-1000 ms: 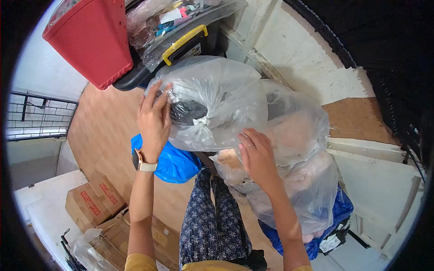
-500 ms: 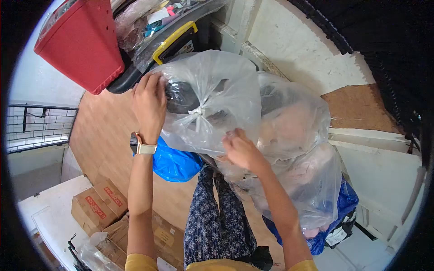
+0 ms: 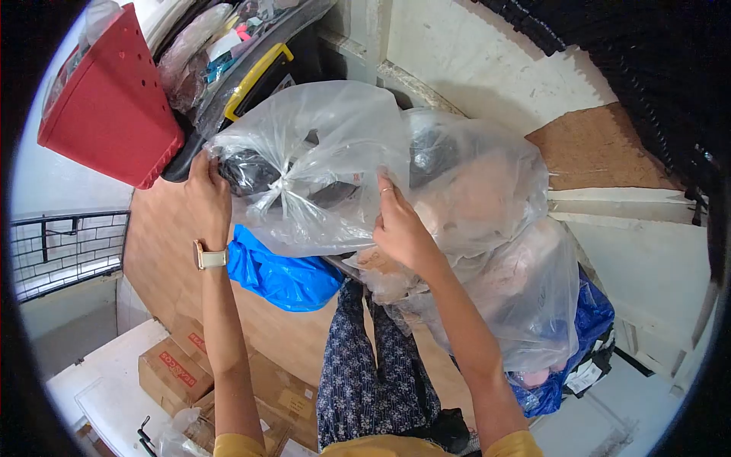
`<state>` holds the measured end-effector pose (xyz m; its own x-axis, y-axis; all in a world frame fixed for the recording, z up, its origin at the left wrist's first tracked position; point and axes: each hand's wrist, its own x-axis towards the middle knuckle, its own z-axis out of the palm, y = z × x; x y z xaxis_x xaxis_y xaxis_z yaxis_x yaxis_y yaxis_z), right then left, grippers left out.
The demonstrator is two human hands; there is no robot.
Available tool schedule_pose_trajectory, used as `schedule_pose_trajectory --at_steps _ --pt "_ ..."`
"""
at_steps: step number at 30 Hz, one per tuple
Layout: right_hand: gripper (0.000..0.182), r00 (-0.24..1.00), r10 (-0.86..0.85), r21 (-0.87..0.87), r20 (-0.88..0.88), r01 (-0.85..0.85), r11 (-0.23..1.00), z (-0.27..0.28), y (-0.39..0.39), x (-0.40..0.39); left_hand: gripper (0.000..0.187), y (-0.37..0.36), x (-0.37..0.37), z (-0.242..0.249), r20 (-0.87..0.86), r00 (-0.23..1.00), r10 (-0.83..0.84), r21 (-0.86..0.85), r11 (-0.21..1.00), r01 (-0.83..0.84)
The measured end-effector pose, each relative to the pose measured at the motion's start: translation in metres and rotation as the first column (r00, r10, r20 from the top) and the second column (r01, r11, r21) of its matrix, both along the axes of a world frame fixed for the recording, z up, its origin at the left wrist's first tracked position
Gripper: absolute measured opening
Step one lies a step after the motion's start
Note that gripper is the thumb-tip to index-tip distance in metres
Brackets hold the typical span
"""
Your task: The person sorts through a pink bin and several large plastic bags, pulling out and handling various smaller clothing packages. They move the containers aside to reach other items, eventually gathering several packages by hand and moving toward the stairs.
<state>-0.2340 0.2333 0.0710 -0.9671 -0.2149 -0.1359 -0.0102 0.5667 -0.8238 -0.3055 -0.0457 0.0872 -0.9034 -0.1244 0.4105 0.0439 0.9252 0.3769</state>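
A clear plastic bag (image 3: 335,114), tied in a knot near its middle, stands in front of me with dark items showing through it. My left hand (image 3: 208,194) is closed on the bag's left edge, its fingertips partly hidden against the plastic. On the opposite side, my right hand (image 3: 405,228) pinches the bag's right side, the index finger pointing up along it. Behind and to the right, a second clear bag (image 3: 495,175) presses against the first. Below the knotted bag hangs a bright blue plastic bag (image 3: 282,274).
A red perforated basket (image 3: 114,99) is at upper left, beside a dark bin with a yellow handle (image 3: 259,80). Another clear bag (image 3: 525,297) sits over blue wrapping at right. Cardboard boxes (image 3: 175,369) stand at lower left. Dark fabric (image 3: 640,68) hangs at upper right.
The knotted bag has shifted left in view, along with my left hand. My right hand has moved up the bag's right side. The whole view has also shifted somewhat.
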Motion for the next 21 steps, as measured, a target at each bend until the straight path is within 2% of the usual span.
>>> schedule_pose_trajectory --at_steps 2,5,6,8,9,10,11,12,16,18,20,21 --pt "0.067 0.989 -0.003 -0.030 0.148 0.007 1.000 0.000 0.001 0.002 0.019 0.003 0.002 0.002 -0.006 1.000 -0.026 0.001 1.000 0.026" --pt "0.064 0.975 -0.069 -0.037 0.209 0.079 0.996 -0.004 -0.008 0.007 0.022 0.018 0.013 0.017 -0.023 0.997 -0.070 -0.017 0.997 0.069" --pt "0.064 0.975 -0.078 -0.031 0.206 0.086 0.996 -0.002 -0.010 0.009 0.027 0.027 0.026 0.031 0.000 0.994 -0.113 0.045 0.993 0.113" --pt "0.074 0.921 0.014 -0.214 0.390 0.076 0.974 0.002 -0.017 0.016 0.040 0.042 0.058 0.048 0.077 0.977 -0.199 0.181 0.966 0.183" --pt "0.078 0.896 0.018 -0.349 0.443 0.154 0.924 -0.015 -0.022 0.025 0.047 0.049 0.078 0.054 0.131 0.961 -0.243 0.252 0.946 0.204" --pt "0.078 0.898 0.015 -0.348 0.440 0.155 0.925 -0.016 -0.025 0.033 0.048 0.056 0.101 0.058 0.184 0.947 -0.262 0.191 0.955 0.227" --pt "0.077 0.847 -0.007 -0.385 0.531 0.249 0.889 -0.015 -0.027 0.040 0.049 0.064 0.123 0.062 0.234 0.932 -0.277 0.131 0.959 0.253" --pt "0.076 0.786 -0.019 -0.411 0.619 0.344 0.844 -0.014 -0.029 0.050 0.048 0.073 0.143 0.067 0.266 0.921 -0.286 0.148 0.956 0.255" --pt "0.067 0.796 -0.075 -0.403 0.600 0.382 0.832 -0.007 -0.038 0.092 0.029 0.091 0.207 0.077 0.289 0.896 -0.337 0.300 0.921 0.249" --pt "0.072 0.884 -0.145 -0.461 0.445 0.364 0.809 0.012 -0.042 0.114 0.024 0.090 0.223 0.088 0.311 0.899 -0.309 0.316 0.925 0.209" --pt "0.068 0.897 -0.094 -0.449 0.432 0.304 0.840 0.023 -0.049 0.141 0.016 0.085 0.233 0.106 0.298 0.930 -0.217 0.443 0.894 0.066" --pt "0.064 0.903 -0.061 -0.430 0.424 0.261 0.864 0.029 -0.052 0.152 0.014 0.075 0.237 0.117 0.281 0.954 -0.103 0.412 0.911 -0.023"
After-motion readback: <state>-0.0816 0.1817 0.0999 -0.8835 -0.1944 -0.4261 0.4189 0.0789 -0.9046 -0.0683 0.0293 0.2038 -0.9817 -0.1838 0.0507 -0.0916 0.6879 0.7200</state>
